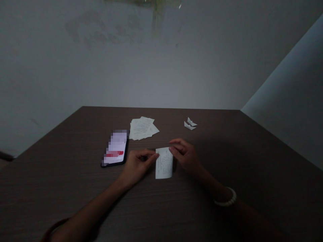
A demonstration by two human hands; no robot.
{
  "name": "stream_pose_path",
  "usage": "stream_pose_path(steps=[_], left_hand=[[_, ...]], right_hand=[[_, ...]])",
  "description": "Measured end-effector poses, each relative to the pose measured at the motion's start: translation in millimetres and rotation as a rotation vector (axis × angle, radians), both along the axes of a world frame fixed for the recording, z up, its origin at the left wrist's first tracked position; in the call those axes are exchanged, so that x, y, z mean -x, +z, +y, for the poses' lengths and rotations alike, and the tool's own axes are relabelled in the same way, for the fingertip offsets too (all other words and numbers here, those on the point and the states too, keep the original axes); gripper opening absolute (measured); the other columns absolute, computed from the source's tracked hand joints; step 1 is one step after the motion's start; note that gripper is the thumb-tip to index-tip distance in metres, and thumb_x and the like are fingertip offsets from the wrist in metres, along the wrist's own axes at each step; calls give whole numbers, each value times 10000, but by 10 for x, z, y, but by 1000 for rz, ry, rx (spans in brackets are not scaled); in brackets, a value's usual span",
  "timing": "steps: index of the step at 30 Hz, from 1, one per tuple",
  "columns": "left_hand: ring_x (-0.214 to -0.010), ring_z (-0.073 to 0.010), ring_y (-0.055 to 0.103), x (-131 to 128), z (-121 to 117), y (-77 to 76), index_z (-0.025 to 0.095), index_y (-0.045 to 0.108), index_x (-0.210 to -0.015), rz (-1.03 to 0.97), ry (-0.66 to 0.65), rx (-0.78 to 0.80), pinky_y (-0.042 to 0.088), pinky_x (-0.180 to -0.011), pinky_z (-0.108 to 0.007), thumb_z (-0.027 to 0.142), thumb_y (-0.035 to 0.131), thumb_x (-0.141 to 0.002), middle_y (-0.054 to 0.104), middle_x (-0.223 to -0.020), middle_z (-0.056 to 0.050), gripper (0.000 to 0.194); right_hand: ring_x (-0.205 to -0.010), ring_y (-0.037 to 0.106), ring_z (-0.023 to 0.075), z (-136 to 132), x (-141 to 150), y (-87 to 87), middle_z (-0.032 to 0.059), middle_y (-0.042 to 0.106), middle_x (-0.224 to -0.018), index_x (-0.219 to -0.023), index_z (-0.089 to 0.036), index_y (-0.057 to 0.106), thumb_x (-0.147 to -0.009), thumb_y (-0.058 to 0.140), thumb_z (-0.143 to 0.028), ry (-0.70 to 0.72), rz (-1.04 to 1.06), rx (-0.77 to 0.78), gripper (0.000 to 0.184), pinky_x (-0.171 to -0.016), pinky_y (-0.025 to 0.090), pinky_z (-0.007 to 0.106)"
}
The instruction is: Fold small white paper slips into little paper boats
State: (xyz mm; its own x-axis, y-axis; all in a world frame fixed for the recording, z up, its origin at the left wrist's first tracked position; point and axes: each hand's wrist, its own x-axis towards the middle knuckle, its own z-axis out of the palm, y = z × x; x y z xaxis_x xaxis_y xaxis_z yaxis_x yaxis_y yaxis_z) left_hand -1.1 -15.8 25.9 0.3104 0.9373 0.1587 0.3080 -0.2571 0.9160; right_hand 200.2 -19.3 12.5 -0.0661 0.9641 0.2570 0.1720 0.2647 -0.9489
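Between my hands is a small white sheet of printed paper (164, 164), its right edge curving slightly. My left hand (140, 164) pinches its upper left edge between thumb and fingers. At the top right corner, my right hand (185, 154) grips the paper with the thumb in front, the other fingers bent behind and above it. A bracelet of pale beads (228, 199) circles my right wrist. Just beyond my hands lies a loose pile of printed paper sheets (142, 128). Two small folded paper boats (190, 124) sit farther back on the right.
A smartphone (116, 148) with a lit, partly pixelated screen lies left of my left hand. Everything rests on a dark brown wood-grain table (83, 134). Its far edge meets a grey, stained wall (161, 74). The light is dim.
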Motion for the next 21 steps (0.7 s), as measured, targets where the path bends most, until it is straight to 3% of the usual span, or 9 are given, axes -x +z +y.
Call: stream_pose_path(steps=[5, 21], left_hand=[[-699, -184, 655, 11, 11, -19, 162, 768, -860, -18, 3, 1, 501, -624, -293, 348, 644, -831, 750, -809, -67, 225], [-677, -166, 648, 9, 6, -22, 180, 760, -808, -18, -1, 10, 496, -609, -285, 343, 654, -823, 750, -792, -53, 195]], right_hand=[[-606, 662, 152, 24, 6, -48, 26, 731, -716, -895, -176, 670, -813, 641, -380, 24, 65, 92, 222, -545, 490, 243], [-644, 708, 183, 4, 16, -27, 39, 758, -734, -844, -180, 720, -800, 669, -348, -17, 28, 53, 180, -566, 535, 263]])
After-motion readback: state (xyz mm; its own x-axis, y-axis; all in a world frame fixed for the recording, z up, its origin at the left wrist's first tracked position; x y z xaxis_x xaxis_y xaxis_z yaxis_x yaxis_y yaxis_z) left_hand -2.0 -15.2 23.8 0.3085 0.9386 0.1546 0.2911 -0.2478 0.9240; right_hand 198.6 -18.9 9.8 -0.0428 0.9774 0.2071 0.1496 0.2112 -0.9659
